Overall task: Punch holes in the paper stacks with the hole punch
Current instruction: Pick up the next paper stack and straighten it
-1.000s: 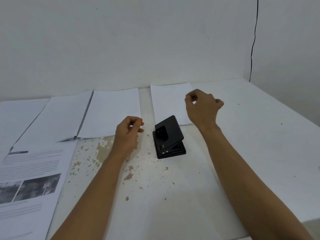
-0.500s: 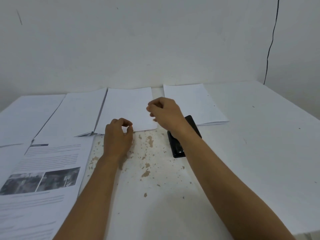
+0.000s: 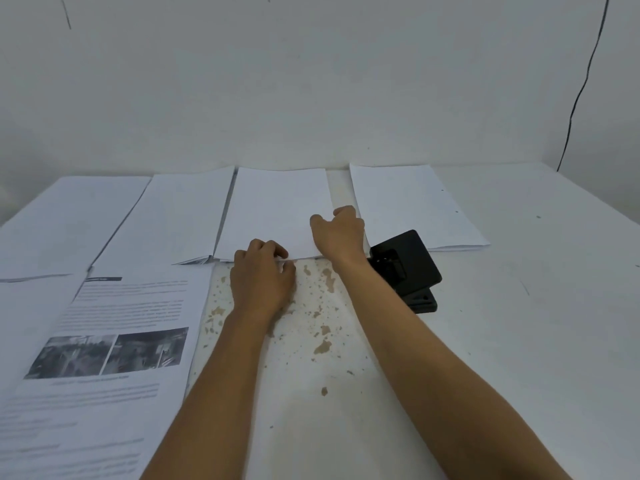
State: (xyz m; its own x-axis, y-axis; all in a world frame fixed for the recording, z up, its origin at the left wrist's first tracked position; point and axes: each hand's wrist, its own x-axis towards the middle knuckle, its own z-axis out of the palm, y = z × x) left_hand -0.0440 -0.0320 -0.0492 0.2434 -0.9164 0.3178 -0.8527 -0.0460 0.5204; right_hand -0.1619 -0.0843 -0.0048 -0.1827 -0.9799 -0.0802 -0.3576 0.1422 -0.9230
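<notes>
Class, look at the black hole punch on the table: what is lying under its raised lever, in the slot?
No paper shows at the hole punch; it stands on the bare table. The right hand and forearm cover its left side, so part of the slot is hidden.

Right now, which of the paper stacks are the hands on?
The middle blank stack, left of the hole punch. Both the left hand and right hand are at its near edge; the others lie untouched.

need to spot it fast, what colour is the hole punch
Black, all over; the hole punch shows best in the head view.
</notes>
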